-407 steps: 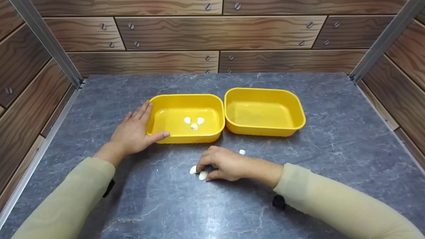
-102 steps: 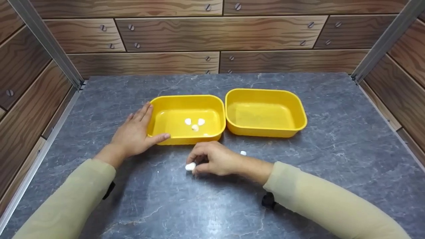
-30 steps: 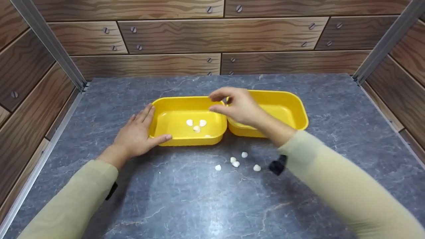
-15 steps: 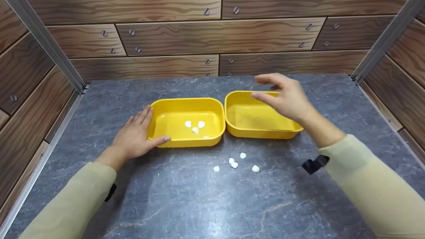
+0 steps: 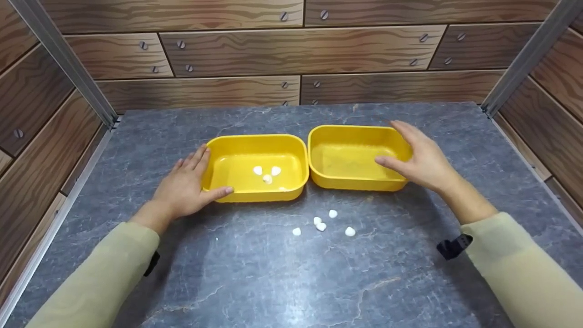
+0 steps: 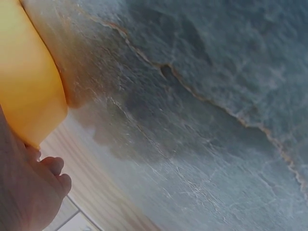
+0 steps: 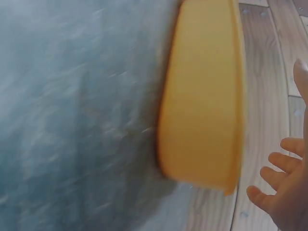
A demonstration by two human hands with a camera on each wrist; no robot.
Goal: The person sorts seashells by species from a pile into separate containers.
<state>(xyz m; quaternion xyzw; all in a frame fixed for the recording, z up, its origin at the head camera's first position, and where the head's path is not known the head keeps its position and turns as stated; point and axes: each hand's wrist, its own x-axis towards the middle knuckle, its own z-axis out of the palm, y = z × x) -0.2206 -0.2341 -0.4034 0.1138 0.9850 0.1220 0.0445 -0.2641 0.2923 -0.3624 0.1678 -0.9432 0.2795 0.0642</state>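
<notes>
Yellow left tub (image 5: 264,196) and right tub (image 5: 360,184) stand side by side; the left hand (image 5: 183,187) rests straight-fingered on the left tub's rim, the right hand (image 5: 424,160), fingers spread and empty, at the right tub's end; five white pieces (image 5: 350,231) lie on the table (image 5: 237,278), more inside the left tub

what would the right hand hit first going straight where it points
Probably the right-hand yellow tray, at its right end, though depth is unclear and the right hand might pass above it.

Both trays (image 5: 264,196) are yellow, the small pieces (image 5: 350,231) white, the tabletop (image 5: 246,273) veined blue-grey, the wall (image 5: 296,52) wood-grained brown.
</notes>
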